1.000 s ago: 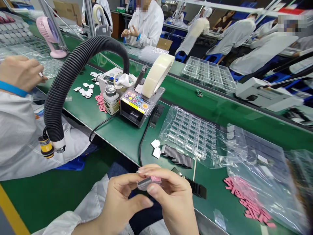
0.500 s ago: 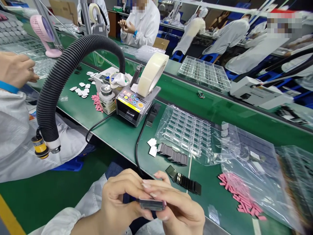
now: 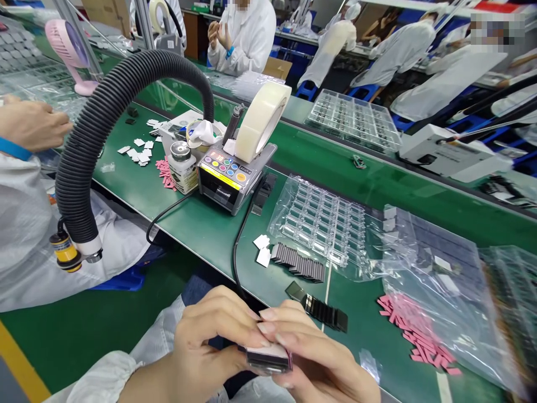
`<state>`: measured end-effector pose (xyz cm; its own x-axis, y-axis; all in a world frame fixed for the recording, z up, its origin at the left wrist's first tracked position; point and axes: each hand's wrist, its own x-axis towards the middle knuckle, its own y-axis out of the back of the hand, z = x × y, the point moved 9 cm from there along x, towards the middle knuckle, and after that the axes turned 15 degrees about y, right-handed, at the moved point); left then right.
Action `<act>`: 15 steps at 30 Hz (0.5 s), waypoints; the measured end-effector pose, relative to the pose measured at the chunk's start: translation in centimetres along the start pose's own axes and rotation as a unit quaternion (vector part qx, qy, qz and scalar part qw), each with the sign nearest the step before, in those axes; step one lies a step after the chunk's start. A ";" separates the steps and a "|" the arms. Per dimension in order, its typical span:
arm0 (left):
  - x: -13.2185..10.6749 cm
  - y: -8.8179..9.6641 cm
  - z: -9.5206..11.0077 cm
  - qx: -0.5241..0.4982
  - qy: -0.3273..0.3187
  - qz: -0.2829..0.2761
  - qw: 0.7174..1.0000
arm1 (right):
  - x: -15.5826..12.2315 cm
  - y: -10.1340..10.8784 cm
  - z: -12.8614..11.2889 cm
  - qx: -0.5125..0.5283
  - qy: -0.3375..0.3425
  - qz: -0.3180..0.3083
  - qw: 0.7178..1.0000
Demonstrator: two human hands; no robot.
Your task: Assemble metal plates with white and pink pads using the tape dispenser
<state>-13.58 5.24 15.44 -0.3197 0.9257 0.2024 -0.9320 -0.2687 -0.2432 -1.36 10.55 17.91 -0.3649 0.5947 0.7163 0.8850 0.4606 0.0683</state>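
Observation:
My left hand (image 3: pixel 210 336) and my right hand (image 3: pixel 314 352) pinch a small dark rectangular piece with a pink strip on it (image 3: pixel 268 358) between their fingertips. Its pink face is partly hidden under my right fingers. Just beyond my right hand, a row of similar dark pieces (image 3: pixel 325 312) lies on the green bench mat (image 3: pixel 235 235). Another row of them (image 3: pixel 297 263) lies further up, beside white paper squares (image 3: pixel 263 250). Loose pink strips (image 3: pixel 415 336) lie on a clear plastic bag to the right.
A tape dispenser (image 3: pixel 222 179) with a tape roll (image 3: pixel 262 123), a bottle (image 3: pixel 182 168) and a black ribbed hose (image 3: pixel 126 106) stand on the bench. A clear tray in a bag (image 3: pixel 314 224) lies close by. A co-worker's hand (image 3: pixel 29 126) works at the left.
The held piece has turned so its pink face shows upward, and it sits slightly lower and further right. My right fingers now lie across its top.

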 end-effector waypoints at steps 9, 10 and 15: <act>0.2 -0.3 0.2 0.059 0.009 -0.033 0.998 | -0.9 0.7 -0.3 -0.040 -0.015 -0.020 0.999; 0.3 -0.5 0.1 0.059 0.015 -0.047 0.997 | -1.2 0.9 -0.4 -0.048 -0.006 -0.025 0.998; 0.6 -1.5 -0.6 0.046 0.047 -0.079 0.995 | -1.9 1.9 -0.8 -0.088 0.039 -0.039 0.995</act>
<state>-12.28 6.37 15.38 -0.1551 0.9779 0.1405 -0.9824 -0.1377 -0.1263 1.24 9.80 17.23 -0.4173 0.5061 0.7548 0.8941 0.3774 0.2412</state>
